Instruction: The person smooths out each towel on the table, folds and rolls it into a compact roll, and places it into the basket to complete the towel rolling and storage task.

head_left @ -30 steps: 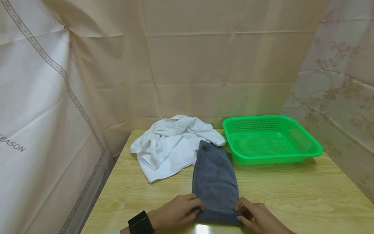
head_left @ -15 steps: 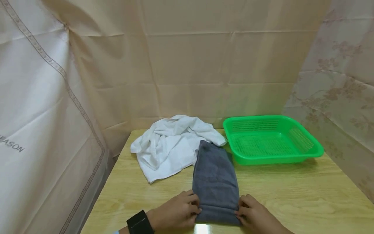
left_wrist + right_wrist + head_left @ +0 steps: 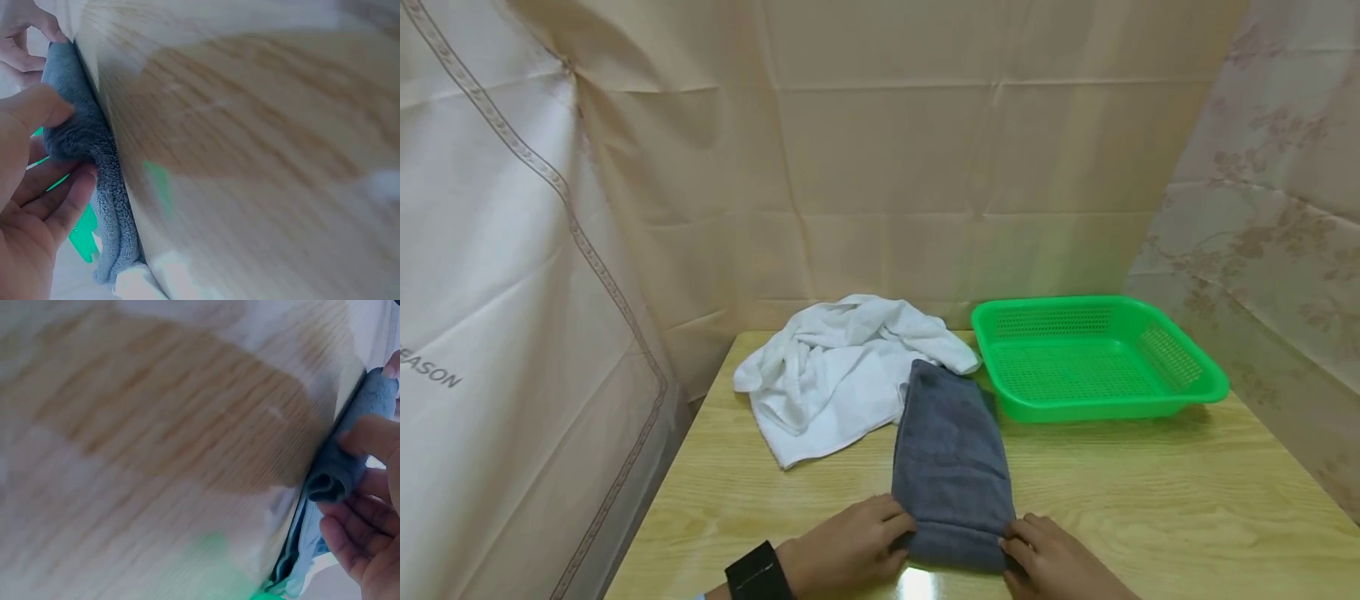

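Observation:
A grey towel [image 3: 953,450], folded into a long strip, lies on the table with its near end turned into a roll. My left hand [image 3: 857,537] pinches the left end of that roll, thumb on the near side and fingers behind, as the left wrist view shows around the plush towel [image 3: 112,206]. At the opposite end my right hand [image 3: 1056,557] grips the roll between thumb and fingers. The spiral of the rolled towel [image 3: 331,481] shows beside the right fingers in the right wrist view. A black band [image 3: 760,572] circles the left wrist.
A crumpled white towel [image 3: 850,392] lies at the back left, touching the grey towel's far end. Behind on the right stands a green plastic basket [image 3: 1097,410] with perforated walls. Cloth curtains [image 3: 880,167] hang behind and beside the wooden table [image 3: 1150,492].
The near edge of the grey towel has rolled slightly further from me, and the roll looks thicker. Both hands have shifted their fingers along it. The white towel and basket stay put.

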{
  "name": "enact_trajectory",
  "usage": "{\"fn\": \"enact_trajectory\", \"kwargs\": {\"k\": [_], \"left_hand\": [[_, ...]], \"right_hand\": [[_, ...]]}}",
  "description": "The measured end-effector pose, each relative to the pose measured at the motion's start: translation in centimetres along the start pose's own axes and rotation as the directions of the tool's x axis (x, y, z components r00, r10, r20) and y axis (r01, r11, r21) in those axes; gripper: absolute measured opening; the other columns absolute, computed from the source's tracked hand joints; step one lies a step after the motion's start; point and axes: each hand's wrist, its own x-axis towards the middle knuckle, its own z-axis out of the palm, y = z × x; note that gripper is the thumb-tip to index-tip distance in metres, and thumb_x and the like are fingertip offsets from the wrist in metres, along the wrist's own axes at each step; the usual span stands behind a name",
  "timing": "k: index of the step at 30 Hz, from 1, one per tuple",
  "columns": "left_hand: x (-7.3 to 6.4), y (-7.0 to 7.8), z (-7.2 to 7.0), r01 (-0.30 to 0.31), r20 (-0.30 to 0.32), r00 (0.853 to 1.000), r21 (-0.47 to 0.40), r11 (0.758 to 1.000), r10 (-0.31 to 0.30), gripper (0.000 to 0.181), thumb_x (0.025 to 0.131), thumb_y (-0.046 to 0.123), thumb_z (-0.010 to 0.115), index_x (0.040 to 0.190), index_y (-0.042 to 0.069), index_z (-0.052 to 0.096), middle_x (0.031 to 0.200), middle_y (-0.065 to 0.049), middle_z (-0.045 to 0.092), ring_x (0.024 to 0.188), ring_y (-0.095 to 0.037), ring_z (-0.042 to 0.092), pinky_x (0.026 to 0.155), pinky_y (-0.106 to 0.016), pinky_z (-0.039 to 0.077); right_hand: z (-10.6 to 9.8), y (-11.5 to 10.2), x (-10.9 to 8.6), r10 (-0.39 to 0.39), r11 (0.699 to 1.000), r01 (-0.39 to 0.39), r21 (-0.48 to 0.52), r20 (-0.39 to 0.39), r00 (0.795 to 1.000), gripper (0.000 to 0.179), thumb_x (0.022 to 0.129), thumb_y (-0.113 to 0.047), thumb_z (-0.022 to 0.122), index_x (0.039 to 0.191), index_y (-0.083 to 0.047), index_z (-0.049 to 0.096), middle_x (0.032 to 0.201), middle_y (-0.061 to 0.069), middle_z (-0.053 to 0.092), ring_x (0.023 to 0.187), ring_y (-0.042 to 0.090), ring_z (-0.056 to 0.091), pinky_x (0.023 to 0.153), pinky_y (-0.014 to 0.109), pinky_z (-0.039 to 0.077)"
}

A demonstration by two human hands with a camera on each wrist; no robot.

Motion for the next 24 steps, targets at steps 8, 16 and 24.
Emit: {"fn": "enact_trajectory", "kwargs": {"k": [8,16,24], "left_hand": [[0.3,0.0,-0.1,0.101,0.055,0.994,-0.183,0.978,-0.092,0.029,0.105,0.016,0.058,0.133,0.023,0.054,0.099,0.011,0.056,0.086,0.003,0.050,0.075,-0.009,0.041],[0.3,-0.6,0.2,0.191,0.064,0.981,-0.355,0.915,-0.180,0.027,0.111,0.018,0.047,0.132,0.029,0.059,0.091,0.017,0.054,0.077,0.003,0.048,0.071,-0.014,0.043],[1.1,-1.1,0.5,0.200,-0.009,0.976,-0.338,0.920,-0.216,0.018,0.108,0.014,0.054,0.118,0.019,0.068,0.096,0.012,0.066,0.074,0.007,0.049,0.066,-0.009,0.044]], "right_hand": [[-0.3,0.3,-0.2,0.170,0.970,-0.186,0.159,0.105,0.980,0.021,0.092,-0.020,0.079,0.100,-0.001,0.077,0.091,0.001,0.067,0.081,0.010,0.063,0.065,0.025,0.053],[-1.5,0.9,0.2,0.390,0.675,-0.519,0.524,0.343,0.855,0.015,0.101,-0.017,0.067,0.115,-0.012,0.061,0.086,-0.010,0.071,0.073,0.000,0.063,0.061,0.025,0.052],[-1.5,1.5,0.8,0.499,0.515,-0.644,0.565,0.414,0.762,0.012,0.102,-0.019,0.067,0.111,-0.015,0.062,0.079,-0.012,0.068,0.068,0.004,0.063,0.059,0.026,0.050]]}}
